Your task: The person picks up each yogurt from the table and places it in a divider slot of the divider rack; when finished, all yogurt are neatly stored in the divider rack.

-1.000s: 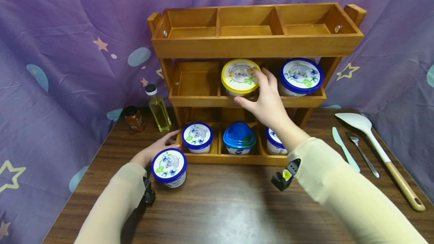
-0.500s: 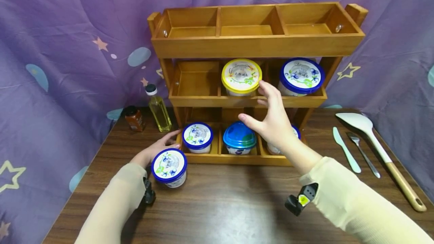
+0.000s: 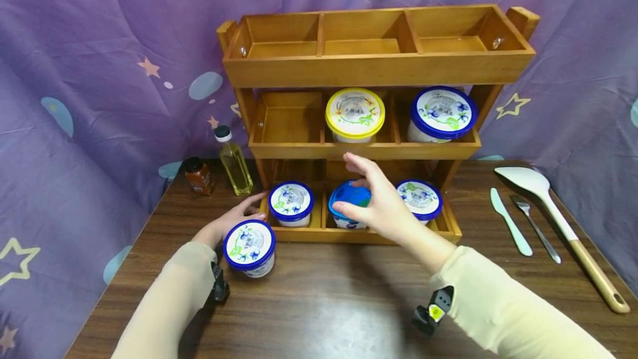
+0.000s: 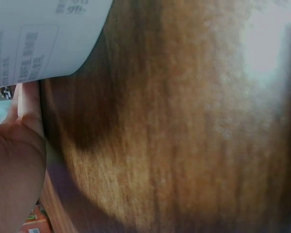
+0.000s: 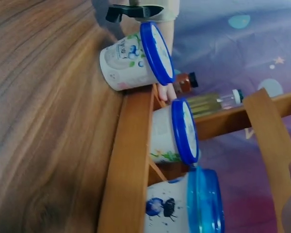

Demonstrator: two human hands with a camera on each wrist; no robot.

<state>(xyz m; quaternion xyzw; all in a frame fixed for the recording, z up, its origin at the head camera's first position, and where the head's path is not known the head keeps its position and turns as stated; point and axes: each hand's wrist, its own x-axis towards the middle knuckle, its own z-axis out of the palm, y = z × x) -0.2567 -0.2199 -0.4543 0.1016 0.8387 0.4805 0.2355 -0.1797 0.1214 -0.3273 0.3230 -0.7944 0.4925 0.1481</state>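
My right hand (image 3: 381,198) hovers before the rack's lower tier with thumb and fingers spread and nothing between them. It partly covers a tub with a domed blue lid (image 3: 344,195). My left hand (image 3: 231,223) reaches to the left end of the wooden rack (image 3: 379,71), its fingers touching the bottom tier's side. Close by that hand, a blue-lidded tub (image 3: 249,245) stands on the table. Blue-lidded tubs fill the lower left slot (image 3: 291,201) and lower right slot (image 3: 420,199). On the middle tier sit a yellow-lidded tub (image 3: 355,114) and another blue-lidded tub (image 3: 443,112).
An oil bottle (image 3: 234,165) and a small jar with red-brown contents (image 3: 199,176) stand left of the rack. To the right lie a pale green knife (image 3: 510,223), a fork (image 3: 535,229) and a white spatula with a wooden handle (image 3: 568,226). A purple curtain (image 3: 99,71) hangs behind.
My right hand has let go of the yellow-lidded tub in the middle slot and moved down to before the domed blue lid. The left hand stays at the rack's side.
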